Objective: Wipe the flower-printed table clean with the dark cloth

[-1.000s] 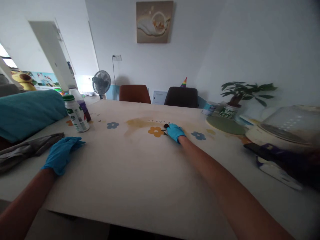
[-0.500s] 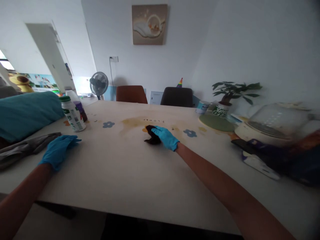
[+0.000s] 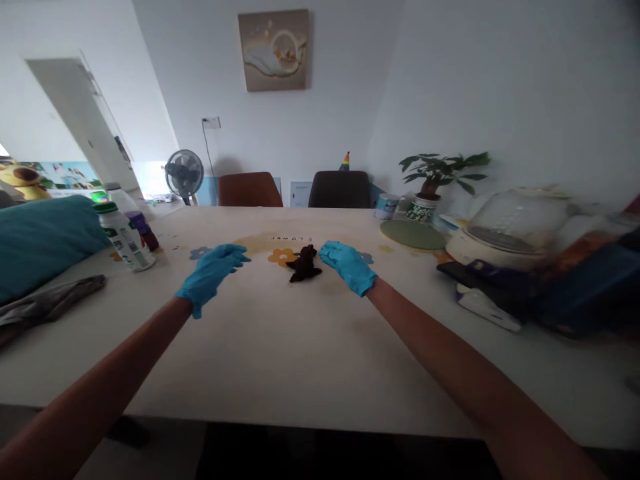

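A dark brown cloth (image 3: 303,265) lies crumpled in the middle of the white table (image 3: 280,347), beside a printed orange flower (image 3: 281,257). My right hand (image 3: 347,265), in a blue glove, is just to the right of the cloth, its fingers loosely bent and holding nothing. On the other side, my left hand (image 3: 212,272), gloved in the same blue, reaches over the table with its fingers stretched out and apart. A gap separates it from the cloth. Yellowish stains show on the tabletop near the printed word.
On the left stand a white bottle with a green cap (image 3: 125,237) and a purple-topped bottle (image 3: 143,230), near a grey cloth (image 3: 47,307). A green round mat (image 3: 413,235), potted plant (image 3: 425,200), can (image 3: 387,207) and clear-lidded cooker (image 3: 500,250) occupy the right. Chairs stand behind.
My right hand has let go of the dark cloth and moved slightly off it. My left hand has come from the table's left side toward the middle. The view has shifted right.
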The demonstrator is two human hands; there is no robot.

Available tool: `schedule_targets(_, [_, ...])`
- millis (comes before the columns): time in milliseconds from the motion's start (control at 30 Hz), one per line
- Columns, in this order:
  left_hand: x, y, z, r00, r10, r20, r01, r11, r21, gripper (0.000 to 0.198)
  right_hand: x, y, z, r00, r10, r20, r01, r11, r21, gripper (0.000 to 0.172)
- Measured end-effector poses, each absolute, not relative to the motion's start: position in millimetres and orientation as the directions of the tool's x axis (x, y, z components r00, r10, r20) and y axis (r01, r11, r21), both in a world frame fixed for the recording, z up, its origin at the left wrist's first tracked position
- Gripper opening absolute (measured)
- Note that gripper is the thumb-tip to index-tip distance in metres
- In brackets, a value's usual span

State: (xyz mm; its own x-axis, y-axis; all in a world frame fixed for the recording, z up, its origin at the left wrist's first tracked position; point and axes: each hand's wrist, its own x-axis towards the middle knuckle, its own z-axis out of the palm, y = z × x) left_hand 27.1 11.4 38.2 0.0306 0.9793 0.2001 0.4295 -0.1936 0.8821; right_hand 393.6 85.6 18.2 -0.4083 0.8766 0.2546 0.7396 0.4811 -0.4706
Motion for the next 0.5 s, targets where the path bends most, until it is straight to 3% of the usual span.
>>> schedule_targets(133, [102.2, 46.4, 25.2, 0.187, 0.958, 0.216, 0.519, -0.283, 0.807, 0.034, 413.8, 62.4, 2.3, -0.352, 0.902, 0.251, 0.611, 0.425, -0.668, 0.034])
schedule_targets(267, [178.5, 72.6, 3.5, 0.119, 0.992, 0.046, 0.726, -0.118, 0.678, 0.042, 420.4, 41.6, -21.7, -0.196, 0.972, 0.131, 0.268, 0.181, -0.946, 0.033])
schedule_targets(367, [215.8, 85.2, -8.8, 0.008, 0.997, 0.079, 0.832, -0.051, 0.552, 0.028, 424.3, 36.2, -27.9, -0.123, 0.987, 0.103, 0.015, 0.106, -0.994, 0.026])
schedule_targets(500, [221.0, 103.4, -5.4, -0.048, 0.993, 0.107, 0.854, -0.014, 0.52, 0.025, 431.8, 37.5, -22.1, -0.094, 0.981, 0.171, -0.063, 0.166, -0.984, 0.03])
